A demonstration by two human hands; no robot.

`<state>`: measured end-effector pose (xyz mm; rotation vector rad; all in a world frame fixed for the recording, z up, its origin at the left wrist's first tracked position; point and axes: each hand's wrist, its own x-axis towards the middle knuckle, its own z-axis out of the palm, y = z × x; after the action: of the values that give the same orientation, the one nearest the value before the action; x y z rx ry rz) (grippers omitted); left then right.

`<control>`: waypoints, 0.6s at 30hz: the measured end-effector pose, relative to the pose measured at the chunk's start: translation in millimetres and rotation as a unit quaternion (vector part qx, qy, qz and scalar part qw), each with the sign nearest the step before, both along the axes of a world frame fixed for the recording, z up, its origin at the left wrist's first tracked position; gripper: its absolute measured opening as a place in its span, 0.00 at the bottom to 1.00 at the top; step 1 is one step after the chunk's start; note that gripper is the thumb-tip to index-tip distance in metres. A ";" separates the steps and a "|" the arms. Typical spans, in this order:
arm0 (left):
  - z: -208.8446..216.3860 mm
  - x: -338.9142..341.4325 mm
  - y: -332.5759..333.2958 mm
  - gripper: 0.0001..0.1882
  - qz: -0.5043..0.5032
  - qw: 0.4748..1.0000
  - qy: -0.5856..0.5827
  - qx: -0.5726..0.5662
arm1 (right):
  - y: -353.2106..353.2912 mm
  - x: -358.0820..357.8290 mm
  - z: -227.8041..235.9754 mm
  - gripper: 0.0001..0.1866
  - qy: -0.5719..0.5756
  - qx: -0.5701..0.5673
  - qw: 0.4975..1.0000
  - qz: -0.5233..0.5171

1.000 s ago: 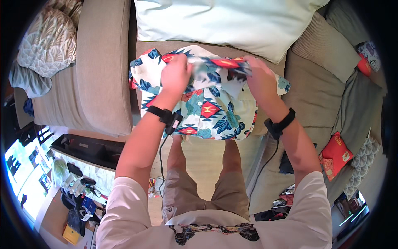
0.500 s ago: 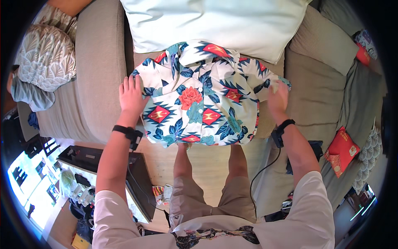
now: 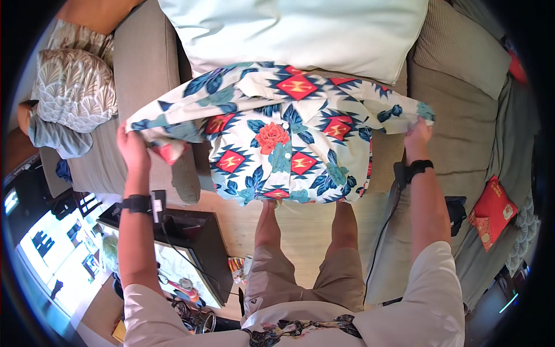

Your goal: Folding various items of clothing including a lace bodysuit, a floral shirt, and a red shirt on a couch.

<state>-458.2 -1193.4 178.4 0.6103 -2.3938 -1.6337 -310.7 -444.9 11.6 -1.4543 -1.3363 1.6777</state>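
A white shirt (image 3: 295, 133) with blue leaves, red diamonds and a red rose lies front up across the sofa seat in front of me, its hem toward my legs. My left hand (image 3: 134, 149) is closed around the end of the left sleeve, which it holds stretched out to the side and raised. Out to the right, my right hand (image 3: 417, 139) grips the cuff of the other sleeve. Both sleeves are pulled wide and the collar area is drawn into folds. A black strap with a small device sits on each wrist.
A large white cushion (image 3: 300, 34) stands against the shirt's far side. Grey sofa arm (image 3: 147, 69) to the left, sofa seat (image 3: 451, 127) with a striped pillow (image 3: 462, 46) and a red cushion (image 3: 492, 211) to the right. A dark-edged low table (image 3: 193, 231) stands lower left.
Both hands have moved outward, taking hold of the sleeve ends and pulling them wide. The left sleeve has come out from beside the shirt body and is lifted. The view has shifted slightly.
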 end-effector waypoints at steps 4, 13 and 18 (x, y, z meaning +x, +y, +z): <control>54.0 -29.9 -29.6 0.17 -0.065 0.971 -0.043 -0.225 | 41.9 4.1 32.8 0.14 0.106 0.010 0.994 0.015; -4.9 2.0 -45.4 0.41 -0.185 0.828 -0.175 -0.500 | 80.4 23.4 22.3 0.17 0.103 -0.162 0.980 0.056; -12.6 22.8 -58.4 0.35 -0.039 0.933 -0.205 -0.294 | 75.1 30.5 30.7 0.16 0.115 -0.142 0.980 0.077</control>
<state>-435.4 -1251.8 165.9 0.7962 -3.0306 -0.7658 -280.2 -369.8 42.3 -1.2811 -1.1412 2.1371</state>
